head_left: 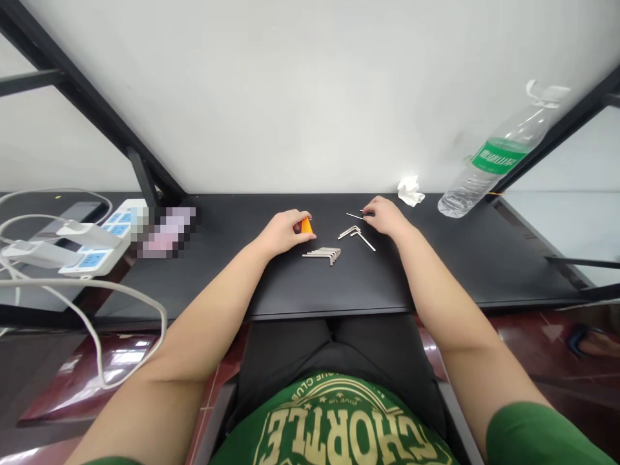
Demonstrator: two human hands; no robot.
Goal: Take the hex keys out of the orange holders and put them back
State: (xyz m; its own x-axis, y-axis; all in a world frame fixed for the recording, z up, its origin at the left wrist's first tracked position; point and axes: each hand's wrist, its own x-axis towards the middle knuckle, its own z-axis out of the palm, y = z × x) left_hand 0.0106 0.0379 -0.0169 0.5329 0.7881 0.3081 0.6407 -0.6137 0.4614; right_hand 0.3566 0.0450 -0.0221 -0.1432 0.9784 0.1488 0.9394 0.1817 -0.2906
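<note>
**Pinching the orange piece (307,227) with the left hand (285,232), reaching the thin rod (355,216) with the right hand (385,216)**

Taking the row of L-shaped keys (331,254) on the black tabletop (290,290) as landmark.

Gripping the orange piece between left thumb and fingers, just beyond the row and slightly left of its middle, not touching it. Holding the right hand beyond and to the right of the row, fingers curled down at the near end of the thin rod. Unable to make out a firm pinch versus light contact there, or to name the dark patch under those fingertips.

Noting the loose L-shaped keys (364,241) right of the row and slightly beyond it, bends close together, long arms pointing different ways.

Technique, by judgement: Keep the orange piece steady with modest thumb pressure. Tip the rod up by 1 end before pinching; probably awkward to pick up flat from a smooth top. Handle 1 at a time. Lift over the loose keys rather than drag past. Keep the left wrist clear of the row to avoid spoiling its alignment.
</note>
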